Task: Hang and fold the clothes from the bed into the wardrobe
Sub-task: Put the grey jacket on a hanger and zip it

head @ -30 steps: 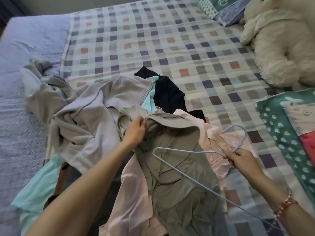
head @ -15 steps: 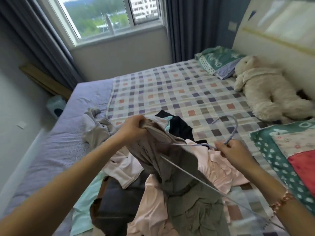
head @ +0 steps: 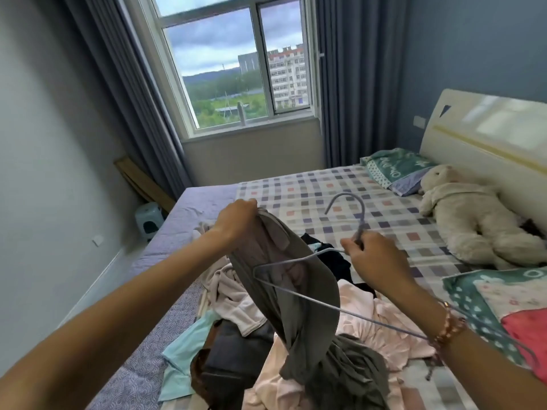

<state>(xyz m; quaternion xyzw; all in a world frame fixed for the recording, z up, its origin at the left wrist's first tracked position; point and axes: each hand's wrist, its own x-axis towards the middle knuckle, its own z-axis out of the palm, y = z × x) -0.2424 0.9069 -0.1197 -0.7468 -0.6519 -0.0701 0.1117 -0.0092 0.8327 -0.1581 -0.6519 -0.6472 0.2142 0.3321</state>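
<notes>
My left hand (head: pixel 236 221) grips the top edge of an olive-grey garment (head: pixel 299 297) and holds it up above the bed (head: pixel 310 184). The cloth hangs down onto a heap of clothes (head: pixel 381 324), pink, beige, dark and pale turquoise. My right hand (head: pixel 374 258) pinches the neck of a light blue wire hanger (head: pixel 299 292), just under its hook. One end of the hanger lies against the raised garment; its long bar runs back under my right wrist.
A cream plush toy (head: pixel 473 223) and a green pillow (head: pixel 396 167) lie at the headboard on the right. A second patterned pillow (head: pixel 509 303) sits near my right arm. A small stool (head: pixel 149 220) stands on the floor by the left wall, below the window.
My left hand has lifted the olive-grey garment off the heap. My right hand has raised the hanger and brought its end to the cloth. My view has tilted up toward the window.
</notes>
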